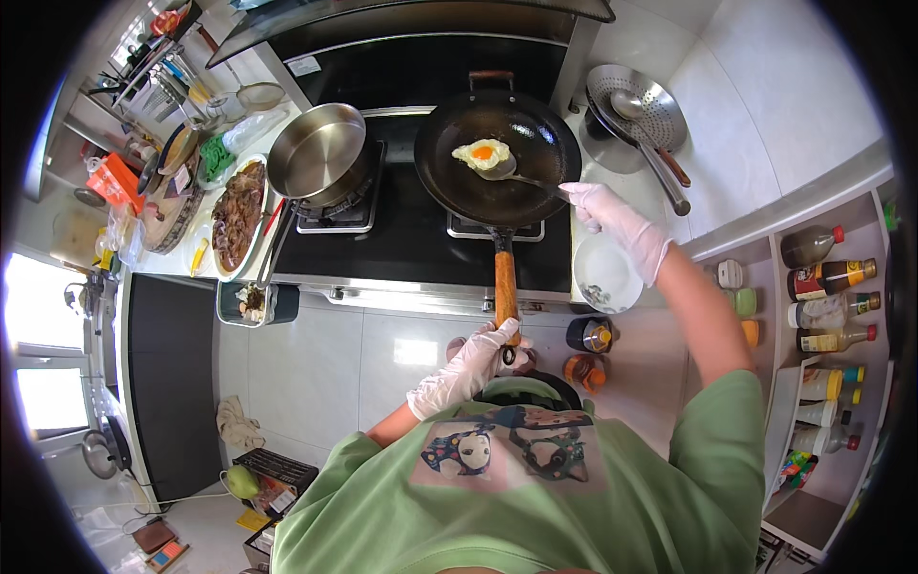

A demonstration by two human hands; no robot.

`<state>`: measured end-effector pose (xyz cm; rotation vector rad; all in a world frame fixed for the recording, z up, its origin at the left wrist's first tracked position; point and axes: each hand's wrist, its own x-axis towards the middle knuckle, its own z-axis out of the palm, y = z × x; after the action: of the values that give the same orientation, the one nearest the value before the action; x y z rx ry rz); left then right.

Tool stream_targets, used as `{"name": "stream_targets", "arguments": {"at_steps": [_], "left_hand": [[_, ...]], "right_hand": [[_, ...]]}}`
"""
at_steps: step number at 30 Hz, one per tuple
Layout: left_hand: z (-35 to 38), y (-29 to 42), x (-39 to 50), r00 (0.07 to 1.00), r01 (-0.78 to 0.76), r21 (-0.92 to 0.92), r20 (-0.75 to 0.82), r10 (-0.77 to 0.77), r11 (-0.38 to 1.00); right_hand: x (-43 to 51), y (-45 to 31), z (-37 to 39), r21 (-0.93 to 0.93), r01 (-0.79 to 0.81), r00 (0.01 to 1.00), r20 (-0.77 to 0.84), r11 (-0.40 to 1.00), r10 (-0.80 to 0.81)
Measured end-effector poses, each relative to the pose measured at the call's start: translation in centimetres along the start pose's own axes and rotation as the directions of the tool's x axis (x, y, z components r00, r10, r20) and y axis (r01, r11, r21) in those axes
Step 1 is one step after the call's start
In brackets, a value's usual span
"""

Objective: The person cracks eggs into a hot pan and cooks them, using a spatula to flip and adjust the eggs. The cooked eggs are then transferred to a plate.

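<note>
My gloved left hand (473, 364) grips the end of the wooden handle (505, 283) of a dark wok (488, 201) on the right burner. In the wok lies a fried egg (482, 153) with a whole orange yolk. The head of a metal cooking spatula (502, 171) rests against the egg's lower edge, partly beneath it. My gloved right hand (609, 219) holds the spatula's handle over the wok's right rim. Just below that hand, a white plate (608, 276) with a printed pattern stands on the counter.
On the left burner stands a steel saucepan (315, 154). Left of it, an oval dish (240, 219) holds browned meat. A perforated strainer (663, 107) and a ladle (627, 105) sit back right. Bottles (832, 276) line the right shelves. A waste bin (287, 305) hangs below the counter.
</note>
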<state>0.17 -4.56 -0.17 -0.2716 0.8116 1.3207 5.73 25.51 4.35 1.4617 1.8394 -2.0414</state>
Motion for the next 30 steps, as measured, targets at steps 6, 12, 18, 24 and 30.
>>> {"name": "stream_targets", "arguments": {"at_steps": [6,12,18,24,30], "left_hand": [[0.6,0.3,-0.6,1.000,0.014,0.020,-0.015,-0.013,1.000],[0.5,0.3,-0.7,1.000,0.010,0.018,-0.009,-0.010,1.000],[0.9,0.5,-0.9,1.000,0.011,0.052,-0.012,-0.010,0.999],[0.6,0.1,-0.7,1.000,-0.002,0.062,-0.028,0.003,0.998],[1.2,0.4,-1.3,0.999,-0.002,0.105,-0.054,0.008,0.994]], "right_hand": [[2.9,1.8,1.6,0.182,0.027,0.998,-0.055,0.983,-0.017],[3.4,1.7,3.7,0.233,0.115,0.993,-0.061,0.966,-0.103],[3.3,1.5,4.2,0.273,0.145,0.989,-0.028,0.951,-0.143],[3.4,0.8,5.1,0.438,0.093,0.996,-0.035,0.894,-0.087],[3.1,1.5,2.9,0.708,-0.090,0.990,0.140,0.701,-0.014]]}}
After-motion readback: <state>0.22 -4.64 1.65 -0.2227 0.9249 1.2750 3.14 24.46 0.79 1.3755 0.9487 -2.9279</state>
